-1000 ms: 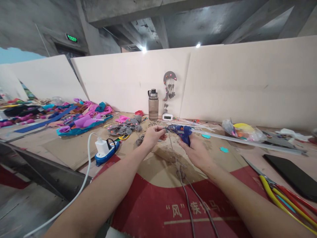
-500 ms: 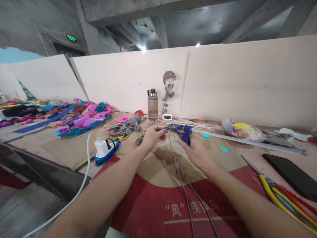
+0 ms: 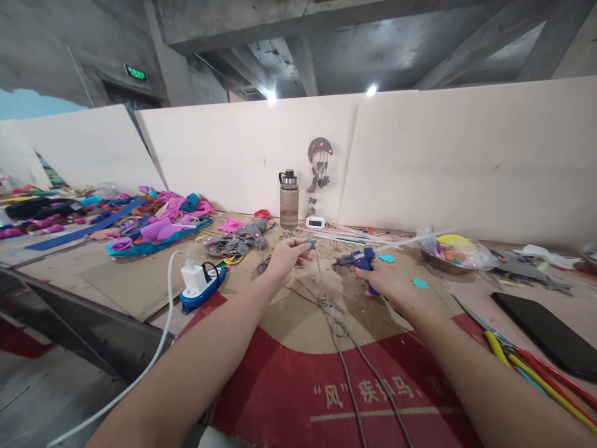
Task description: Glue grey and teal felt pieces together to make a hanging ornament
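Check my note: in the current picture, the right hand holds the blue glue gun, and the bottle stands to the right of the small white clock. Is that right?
Not quite: the bottle stands to the left of the small white clock, as the head view shows. The right hand does hold the blue glue gun.

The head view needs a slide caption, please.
Left hand pinches a small piece; right hand holds a blue glue gun.

pc (image 3: 311, 243) in L hand (image 3: 286, 259): too sm; glue gun (image 3: 362, 258): pt hid by R hand (image 3: 385, 277); scissors hndls (image 3: 497, 348): cut @R edge
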The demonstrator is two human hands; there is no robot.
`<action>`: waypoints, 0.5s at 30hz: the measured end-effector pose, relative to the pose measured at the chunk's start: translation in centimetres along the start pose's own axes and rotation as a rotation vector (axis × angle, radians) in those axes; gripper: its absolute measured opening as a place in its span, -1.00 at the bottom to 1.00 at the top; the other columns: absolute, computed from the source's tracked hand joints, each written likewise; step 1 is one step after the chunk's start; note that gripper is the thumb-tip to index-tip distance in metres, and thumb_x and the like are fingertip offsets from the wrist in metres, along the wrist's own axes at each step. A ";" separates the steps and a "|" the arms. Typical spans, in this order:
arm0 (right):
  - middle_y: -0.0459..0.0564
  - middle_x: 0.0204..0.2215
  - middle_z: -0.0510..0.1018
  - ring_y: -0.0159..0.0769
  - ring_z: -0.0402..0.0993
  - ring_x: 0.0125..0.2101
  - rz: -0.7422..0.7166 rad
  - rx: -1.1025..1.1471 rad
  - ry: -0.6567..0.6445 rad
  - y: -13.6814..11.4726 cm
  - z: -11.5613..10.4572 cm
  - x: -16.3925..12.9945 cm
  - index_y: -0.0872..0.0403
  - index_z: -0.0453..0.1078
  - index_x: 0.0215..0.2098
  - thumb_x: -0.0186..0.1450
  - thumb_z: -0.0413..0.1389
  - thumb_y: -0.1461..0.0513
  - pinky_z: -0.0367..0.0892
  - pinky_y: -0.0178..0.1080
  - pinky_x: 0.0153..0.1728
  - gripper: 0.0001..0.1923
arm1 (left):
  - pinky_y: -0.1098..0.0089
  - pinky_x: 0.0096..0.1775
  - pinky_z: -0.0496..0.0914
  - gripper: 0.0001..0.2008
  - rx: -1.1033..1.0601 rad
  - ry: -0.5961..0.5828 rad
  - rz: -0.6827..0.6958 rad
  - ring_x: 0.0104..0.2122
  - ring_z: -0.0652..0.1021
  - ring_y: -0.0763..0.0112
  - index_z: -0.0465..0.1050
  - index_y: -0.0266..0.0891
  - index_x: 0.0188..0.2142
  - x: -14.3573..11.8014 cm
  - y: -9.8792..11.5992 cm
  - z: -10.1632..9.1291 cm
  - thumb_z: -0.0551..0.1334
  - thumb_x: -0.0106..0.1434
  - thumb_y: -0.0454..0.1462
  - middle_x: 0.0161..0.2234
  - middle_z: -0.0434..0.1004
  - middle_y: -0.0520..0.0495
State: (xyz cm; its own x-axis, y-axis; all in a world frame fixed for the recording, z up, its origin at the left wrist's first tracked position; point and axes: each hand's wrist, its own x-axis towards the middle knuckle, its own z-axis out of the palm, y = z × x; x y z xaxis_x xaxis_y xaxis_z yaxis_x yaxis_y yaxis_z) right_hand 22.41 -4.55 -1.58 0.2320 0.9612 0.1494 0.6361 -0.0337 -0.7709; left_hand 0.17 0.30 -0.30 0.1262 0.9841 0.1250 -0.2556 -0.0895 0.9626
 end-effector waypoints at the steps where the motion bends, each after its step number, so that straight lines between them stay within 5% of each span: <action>1: -0.02 -0.72 0.38 -0.18 0.43 -0.57 0.006 -0.062 0.016 0.6 -0.3 0.4 0.00 0.18 -0.63 0.12 0.13 0.12 0.30 -0.18 -0.53 -0.74 | 0.59 -0.63 0.22 -0.80 0.018 -0.007 0.015 -0.63 0.41 0.62 0.40 -0.33 -0.45 -0.1 0.0 0.0 0.37 -0.02 -0.28 -0.58 0.41 0.07; 5: 0.11 -0.62 0.42 0.02 0.45 -0.30 -0.152 -0.242 0.244 1.5 -1.7 1.1 -0.04 0.03 -0.71 0.04 0.21 0.15 0.28 -0.01 -0.27 -0.60 | 0.58 -0.63 0.21 -0.78 0.117 -0.026 0.081 -0.65 0.34 0.65 0.41 -0.31 -0.47 -0.3 -0.1 0.3 0.38 -0.05 -0.24 -0.61 0.37 0.11; 8: 0.07 -0.53 0.44 -0.10 0.41 -0.34 -0.336 -0.265 0.343 0.1 -1.6 0.3 -0.01 0.15 -0.63 0.12 0.13 0.08 0.28 -0.05 -0.25 -0.70 | 0.55 -0.62 0.23 -0.82 0.221 -0.051 0.133 -0.68 0.31 0.63 0.43 -0.31 -0.44 -0.4 -0.3 0.6 0.34 0.00 -0.24 -0.64 0.35 0.12; 11: -0.03 -0.44 0.45 -0.25 0.40 -0.38 -0.289 0.079 0.171 -2.2 0.4 -1.4 0.04 0.24 -0.40 0.17 0.06 0.03 0.31 -0.15 -0.29 -0.75 | 0.52 -0.59 0.25 -0.85 0.327 -0.088 0.217 -0.68 0.31 0.61 0.43 -0.31 -0.45 -0.9 -0.5 1.2 0.29 0.05 -0.24 -0.65 0.35 0.12; 15: -0.10 -0.37 0.45 -0.32 0.45 -0.39 -0.078 0.686 -0.113 -4.1 3.5 -3.4 0.00 0.10 -0.25 0.00 0.22 0.07 0.36 -0.22 -0.34 -0.53 | 0.51 -0.53 0.28 -0.89 0.471 -0.128 0.341 -0.60 0.37 0.57 0.47 -0.30 -0.44 -1.8 -0.6 2.0 0.27 0.05 -0.27 -0.56 0.46 0.04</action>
State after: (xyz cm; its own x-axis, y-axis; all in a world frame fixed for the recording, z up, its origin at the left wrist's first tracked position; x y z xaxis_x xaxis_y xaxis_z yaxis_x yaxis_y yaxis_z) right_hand 16.40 -6.69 -1.09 0.1033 0.9776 0.1832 0.0309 0.1810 -0.9830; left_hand 2.04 -1.69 -0.62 0.2336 0.8639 0.4461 0.1465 -0.4849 0.8622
